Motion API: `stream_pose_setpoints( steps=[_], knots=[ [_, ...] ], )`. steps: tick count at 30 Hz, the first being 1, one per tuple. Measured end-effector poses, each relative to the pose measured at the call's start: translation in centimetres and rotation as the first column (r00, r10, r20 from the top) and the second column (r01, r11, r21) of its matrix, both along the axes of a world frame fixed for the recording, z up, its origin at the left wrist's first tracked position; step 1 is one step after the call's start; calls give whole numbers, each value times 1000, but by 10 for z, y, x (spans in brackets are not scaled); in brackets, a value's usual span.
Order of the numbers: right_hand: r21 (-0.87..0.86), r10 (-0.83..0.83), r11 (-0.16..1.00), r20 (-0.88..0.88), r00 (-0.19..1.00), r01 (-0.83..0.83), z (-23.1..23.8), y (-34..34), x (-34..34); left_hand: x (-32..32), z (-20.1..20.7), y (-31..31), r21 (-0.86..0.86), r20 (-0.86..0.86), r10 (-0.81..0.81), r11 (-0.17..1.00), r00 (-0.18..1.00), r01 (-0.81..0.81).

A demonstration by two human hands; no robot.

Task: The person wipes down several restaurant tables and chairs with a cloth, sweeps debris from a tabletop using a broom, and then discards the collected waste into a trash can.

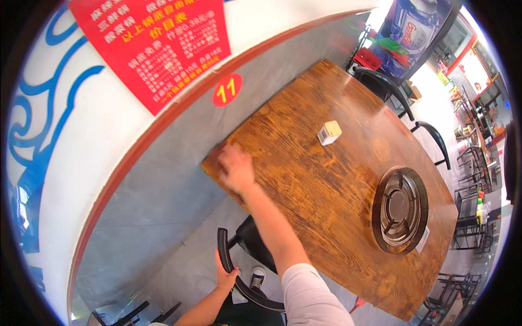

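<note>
the left grip (225, 274) is wrapped around the back of the black chair (255, 297), beside the tabletop (304, 185); a firm hold should steady it. the right grip (237, 169), blurred at the tabletop's corner, can't be judged; a light, flat palm seems best.

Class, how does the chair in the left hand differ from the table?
Colour: the chair is black; the table is brown with wood grain.
Shape: the chair has a curved back rail; the table has a broad, flat top.
Handling: the left hand grips the chair, while the blurred right hand is at the table's corner.
Shared: both are furniture.
</note>
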State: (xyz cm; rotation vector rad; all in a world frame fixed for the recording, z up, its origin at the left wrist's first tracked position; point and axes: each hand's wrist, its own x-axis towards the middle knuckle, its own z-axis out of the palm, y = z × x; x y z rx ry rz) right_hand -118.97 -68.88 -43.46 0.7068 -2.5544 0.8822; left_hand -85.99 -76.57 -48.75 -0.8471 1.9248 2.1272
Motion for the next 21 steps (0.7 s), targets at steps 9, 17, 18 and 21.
stream_pose_setpoints(
  steps=[9,17,18,21],
  knots=[
    [-783,408,508,586,700,360,11,-8,108,-11,20,-42,-179,336,-498,800,799,573],
    [-474,-382,833,-121,916,284,196,63,-170,-44,2,-176,-277,251,-699,611,670,741],
    [-460,-406,826,-86,910,325,192,45,-181,-35,-23,-205,-367,261,-628,638,733,677],
    [-535,-413,767,11,911,354,169,-10,-161,-7,-50,-289,-484,311,-408,709,859,512]
  ],
)
